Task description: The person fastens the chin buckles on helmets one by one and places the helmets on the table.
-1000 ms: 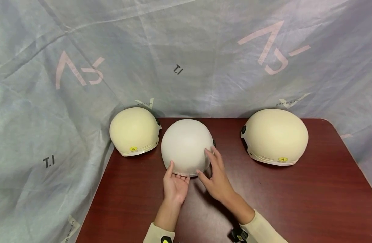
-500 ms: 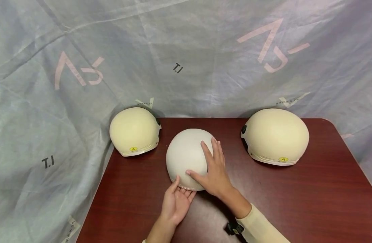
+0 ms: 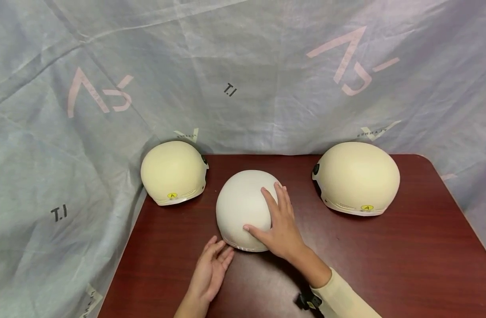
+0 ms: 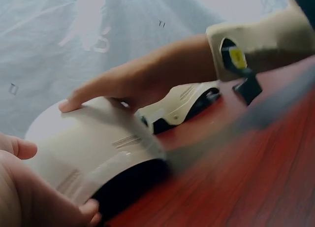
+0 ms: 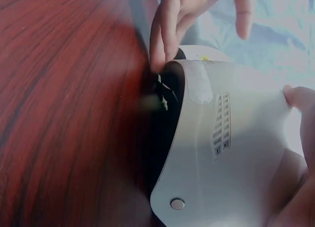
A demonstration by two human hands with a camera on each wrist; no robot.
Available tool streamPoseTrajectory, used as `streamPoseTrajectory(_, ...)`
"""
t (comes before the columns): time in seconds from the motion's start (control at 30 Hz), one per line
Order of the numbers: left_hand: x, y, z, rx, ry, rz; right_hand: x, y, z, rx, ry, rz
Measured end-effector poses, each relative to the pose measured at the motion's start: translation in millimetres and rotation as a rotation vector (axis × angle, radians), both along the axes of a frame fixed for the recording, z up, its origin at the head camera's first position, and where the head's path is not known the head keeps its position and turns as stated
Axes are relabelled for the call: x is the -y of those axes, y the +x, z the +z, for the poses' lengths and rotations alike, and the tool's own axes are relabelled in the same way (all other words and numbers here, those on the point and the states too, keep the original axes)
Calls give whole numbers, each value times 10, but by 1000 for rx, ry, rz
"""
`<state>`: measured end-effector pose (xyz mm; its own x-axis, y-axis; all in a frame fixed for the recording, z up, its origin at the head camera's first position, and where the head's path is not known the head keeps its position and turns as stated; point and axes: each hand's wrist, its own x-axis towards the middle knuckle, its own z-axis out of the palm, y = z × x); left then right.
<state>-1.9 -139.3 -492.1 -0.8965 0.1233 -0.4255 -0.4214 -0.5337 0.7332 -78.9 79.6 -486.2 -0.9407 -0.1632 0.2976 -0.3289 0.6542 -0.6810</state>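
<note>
A white helmet (image 3: 243, 207) sits dome up in the middle of the dark red table (image 3: 366, 260). My right hand (image 3: 280, 225) holds its right side, thumb across the front and fingers spread over the dome. Near the lower left rim is my left hand (image 3: 211, 267), palm turned inward and fingers loosely bent; its fingertips are at the rim, though contact is hard to tell. In the right wrist view, the helmet (image 5: 241, 123) shows a slotted vent, a rivet and a pale patch by its rim. The dark inside shows under the edge.
A cream helmet (image 3: 173, 172) with a yellow sticker stands at the back left. Another cream helmet (image 3: 358, 179) stands at the back right. A grey printed cloth (image 3: 250, 66) hangs behind and to the left of the table.
The white helmet has come toward me and slightly right. My right hand has spread farther over its dome. My left hand has let go of the front rim and drawn back left.
</note>
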Motion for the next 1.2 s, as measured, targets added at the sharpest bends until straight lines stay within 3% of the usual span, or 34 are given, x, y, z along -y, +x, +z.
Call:
streamPoseTrajectory(0.13, 97, -76, 89, -57, -77, 69, -24, -12, -5, -13, 1, -3)
streamPoseTrajectory(0.27, 189, -181, 135, -127, -178, 44, -36, -17, -9, -14, 5, -2)
streamPoseTrajectory(0.4, 218, -302, 152, -203, -340, 29, -35, -18, -7, 2, 7, 4)
streamPoseTrajectory(0.73, 68, -672, 226, -385, -691, 40, -38, -18, 0, -30, 13, 12)
streamPoseTrajectory(0.83, 33, -757, 234, -400, -786, -5, -40, 3, 1, -29, 22, 12)
streamPoseTrajectory(1.0, 16, -832, 238, -359, -940, -188, -43, 63, -15, -20, 36, 19)
streamPoseTrajectory(1.07, 20, -848, 232, -343, -959, -237, -48, 82, -23, -20, 34, 23)
streamPoseTrajectory(1.2, 23, -882, 190, -337, -925, -240, -75, 122, -28, -19, 34, 26)
